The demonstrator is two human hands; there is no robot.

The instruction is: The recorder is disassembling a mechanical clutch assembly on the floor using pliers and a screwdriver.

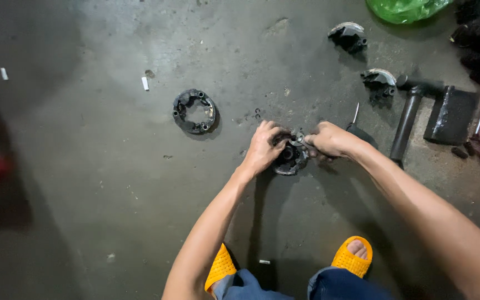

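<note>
Both hands work at the centre of the frame on the concrete floor (112,183). The left hand (263,147) closes its grip around a round metal part (290,158); the right hand (329,140) pinches a small tool (298,140) against it.

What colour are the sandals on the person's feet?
The sandals are bright orange-yellow with a dotted, perforated texture, clearest in the head view near the bottom edge.
</note>
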